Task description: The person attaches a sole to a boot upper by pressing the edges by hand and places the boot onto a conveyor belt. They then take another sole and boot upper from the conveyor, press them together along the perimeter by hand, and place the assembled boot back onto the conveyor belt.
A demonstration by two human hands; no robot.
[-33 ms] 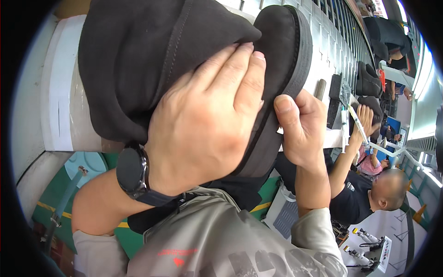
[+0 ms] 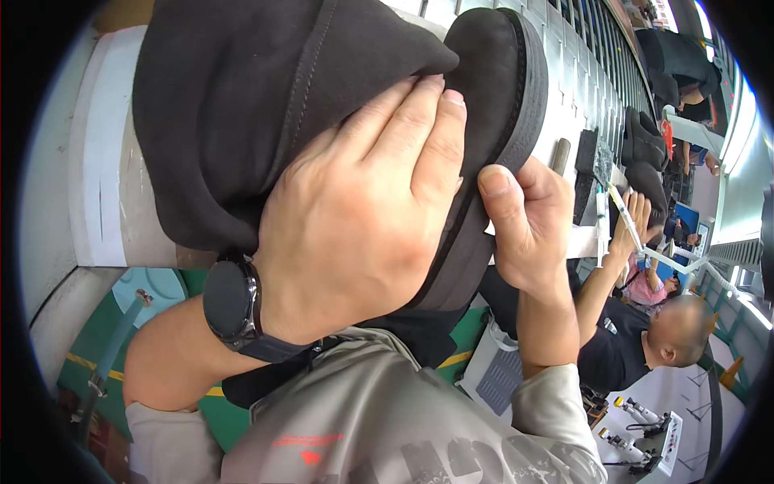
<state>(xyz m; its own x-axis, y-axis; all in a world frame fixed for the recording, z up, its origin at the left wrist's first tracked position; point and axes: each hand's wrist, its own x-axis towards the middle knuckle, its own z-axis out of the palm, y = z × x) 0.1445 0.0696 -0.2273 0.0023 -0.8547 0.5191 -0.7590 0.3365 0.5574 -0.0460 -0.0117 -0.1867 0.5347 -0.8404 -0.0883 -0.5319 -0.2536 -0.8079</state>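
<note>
A dark brown suede boot [image 2: 488, 77] lies on its side in front of me, its soft tall shaft [image 2: 226, 105] slouched to the left. My left hand [image 2: 363, 202], with a black watch at the wrist, presses across the upper where shaft and foot meet. Its fingers are close together and point toward the toe; its thumb is hidden. My right hand [image 2: 528, 218] grips the edge of the thick dark sole [image 2: 528, 97] on the right, thumb raised along it and the other fingers curled mostly out of sight behind.
Right of the boot lie two syringe-like tubes [image 2: 621, 211] and a black block [image 2: 591, 165] on the metal-slatted conveyor [image 2: 592, 48]. A co-worker [image 2: 625, 339] in a black shirt reaches toward other dark boots [image 2: 645, 181]. A grey bin [image 2: 492, 371] stands below.
</note>
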